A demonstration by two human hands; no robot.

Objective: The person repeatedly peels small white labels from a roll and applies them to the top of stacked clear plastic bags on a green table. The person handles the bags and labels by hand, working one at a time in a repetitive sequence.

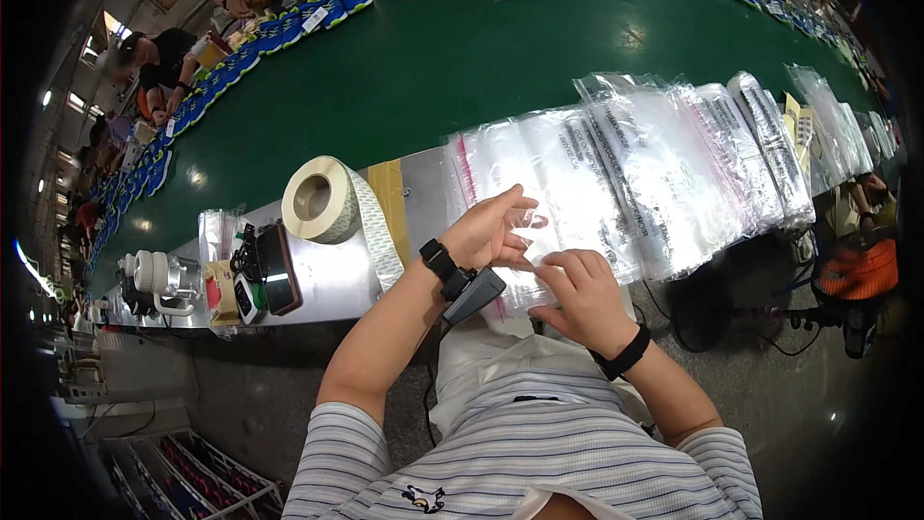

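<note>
Clear zip-seal plastic bags [553, 159] lie in overlapping stacks in front of me, with dark print and pink seal strips. My left hand [496, 231] is over the near left part of them, fingers curled. Close by on the right, my right hand [587, 297] has its fingers bent and pressed together at the near edge of the bags. A small whitish piece [535, 248] shows between the two hands; whether it is a sticker or part of a bag I cannot tell. What the fingertips grip is partly hidden by glare and the fingers.
Left of the bags stands a roll of labels [320, 200], its strip trailing toward me. A phone [279, 270] and a lidded clear jug [173, 279] are farther left. Beyond runs a green conveyor belt [404, 67] with blue shoes [241, 58]; co-workers stand across it. An orange fan [857, 265] is at right.
</note>
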